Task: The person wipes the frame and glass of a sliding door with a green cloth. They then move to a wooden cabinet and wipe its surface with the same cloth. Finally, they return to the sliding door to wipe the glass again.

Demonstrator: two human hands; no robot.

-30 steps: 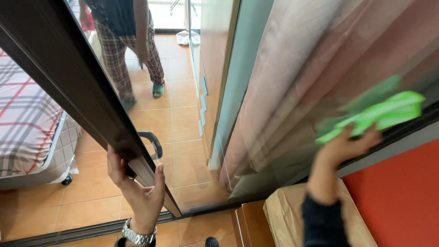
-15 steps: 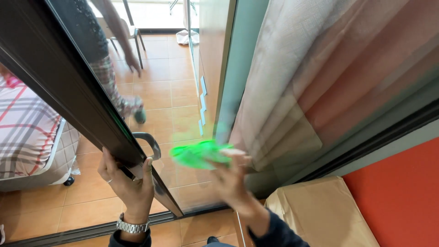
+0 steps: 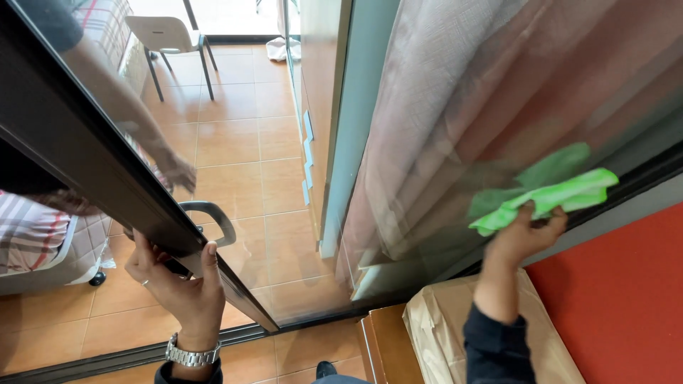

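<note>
Gripping the dark metal frame of the sliding glass door (image 3: 107, 178), the left hand (image 3: 178, 284) sits at about 7 o'clock in the head view, fingers wrapped over the frame edge and thumb pointing up along it. A silver metal wristwatch (image 3: 191, 353) circles the left wrist. A curved dark door handle (image 3: 210, 217) stands just beside the left hand, at its 1 o'clock.

The right hand (image 3: 523, 238) is at about 4 o'clock in the view. It is closed on a bright green microfibre cloth (image 3: 548, 199), with the fingers bunched over the cloth's lower edge, and it presses the cloth flat against the glass pane (image 3: 427, 142). The cloth lies near the pane's lower right edge, just above the dark bottom rail (image 3: 640, 178). A fainter green reflection of the cloth shows in the glass at the cloth's 11 o'clock. The right forearm wears a dark sleeve (image 3: 498, 348).

Behind the glass hangs a pale pink-grey curtain (image 3: 498, 85). At 12 o'clock, the orange tiled floor (image 3: 235, 142) carries a white chair with dark legs (image 3: 171, 43). A bed with a red-and-white checked cover (image 3: 43, 235) sits at 9 o'clock. Another person's arm (image 3: 128, 114) shows at 10 o'clock, apart from both hands.

At 5 o'clock, a beige crumpled paper-wrapped package (image 3: 441, 327) lies under the right forearm, beside a red wall panel (image 3: 626, 299).
</note>
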